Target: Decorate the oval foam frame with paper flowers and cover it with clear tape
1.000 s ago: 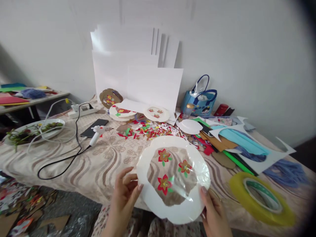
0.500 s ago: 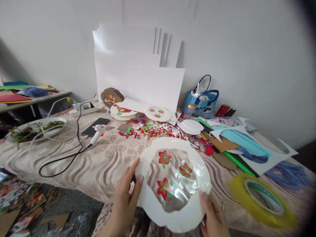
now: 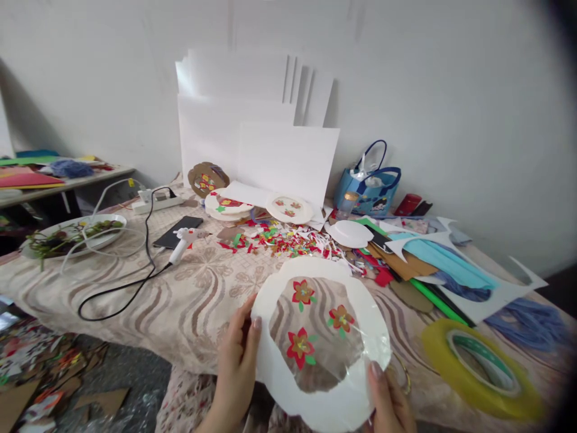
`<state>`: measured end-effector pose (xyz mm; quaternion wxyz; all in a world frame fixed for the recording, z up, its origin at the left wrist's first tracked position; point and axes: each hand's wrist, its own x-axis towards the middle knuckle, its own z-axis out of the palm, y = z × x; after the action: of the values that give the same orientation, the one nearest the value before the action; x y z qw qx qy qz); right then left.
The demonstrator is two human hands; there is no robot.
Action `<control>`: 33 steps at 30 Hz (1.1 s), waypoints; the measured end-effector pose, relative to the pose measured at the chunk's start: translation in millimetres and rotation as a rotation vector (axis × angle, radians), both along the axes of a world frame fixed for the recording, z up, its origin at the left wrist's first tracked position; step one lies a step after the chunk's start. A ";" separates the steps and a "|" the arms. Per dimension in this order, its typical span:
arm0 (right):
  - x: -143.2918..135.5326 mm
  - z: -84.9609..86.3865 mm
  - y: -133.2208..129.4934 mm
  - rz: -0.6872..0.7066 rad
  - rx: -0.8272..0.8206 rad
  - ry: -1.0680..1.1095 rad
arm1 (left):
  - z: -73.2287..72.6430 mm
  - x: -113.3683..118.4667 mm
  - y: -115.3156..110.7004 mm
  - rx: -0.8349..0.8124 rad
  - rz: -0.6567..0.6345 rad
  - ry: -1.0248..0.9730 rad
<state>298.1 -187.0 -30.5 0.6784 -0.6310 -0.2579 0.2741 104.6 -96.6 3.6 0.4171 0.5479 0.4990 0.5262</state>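
Observation:
I hold a white scalloped paper frame with a clear plastic window, and both hands grip it. Three red paper flowers with green leaves are stuck on the window, and the patterned cloth shows through it. My left hand grips the frame's left edge with the thumb on top. At the lower right edge my right hand pinches the frame. The piece hovers tilted above the table's near edge.
A yellow tape roll lies at the right. Paper scraps, finished decorated plates, a glue gun with black cord, a phone, a blue bag and coloured sheets crowd the table. White boards lean on the wall.
The frame has shifted slightly right and down and turned a little. My left hand slid from fingers spread to a grip along the left edge.

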 end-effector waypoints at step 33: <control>13.4 -13.3 -8.0 -0.124 -0.144 0.199 | 12.5 -0.6 2.7 -0.123 -0.278 -0.127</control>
<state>311.5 -194.9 -43.8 0.6692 -0.6624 -0.1294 0.3107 104.0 -93.8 16.1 0.5494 0.5507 0.4223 0.4655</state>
